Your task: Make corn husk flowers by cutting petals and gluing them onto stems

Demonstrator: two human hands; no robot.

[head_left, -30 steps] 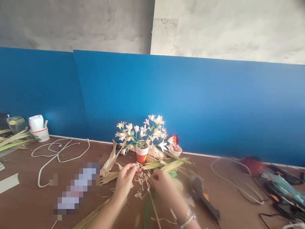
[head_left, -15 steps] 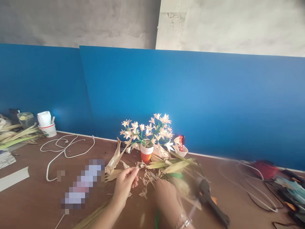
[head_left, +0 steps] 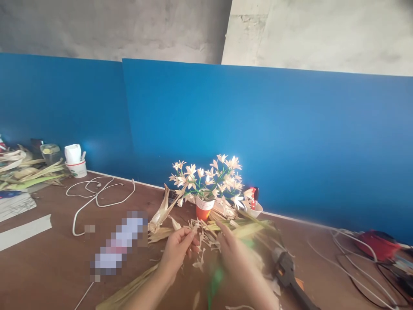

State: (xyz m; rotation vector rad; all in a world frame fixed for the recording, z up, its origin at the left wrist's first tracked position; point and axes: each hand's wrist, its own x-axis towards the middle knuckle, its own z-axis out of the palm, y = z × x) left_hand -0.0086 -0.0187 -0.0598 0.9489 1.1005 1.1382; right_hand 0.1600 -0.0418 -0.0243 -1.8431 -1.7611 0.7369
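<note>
My left hand (head_left: 177,253) pinches a small cream husk flower (head_left: 194,224) between thumb and fingers, low in the middle of the view. My right hand (head_left: 241,261) is beside it, smeared by motion, with a blurred green stem (head_left: 215,279) at its lower edge; its grip is unclear. Loose husk flowers and scraps (head_left: 206,241) lie between the hands. Behind them an orange paper cup (head_left: 204,209) holds a bunch of cream flowers (head_left: 209,176) on green stems. Dried green-yellow leaves (head_left: 245,226) lie to the cup's right.
A black glue gun (head_left: 290,277) lies right of my right hand. White cord (head_left: 97,196) loops at the left; more cables (head_left: 355,267) and a red object (head_left: 376,243) sit at the right. Husks (head_left: 29,172) and a white cup (head_left: 76,165) stand far left. A blue board (head_left: 258,129) backs the wooden table (head_left: 48,267).
The view has swung left, so everything has shifted right in the picture. My right hand has risen towards the flower in my left hand. My left hand has kept its pinch.
</note>
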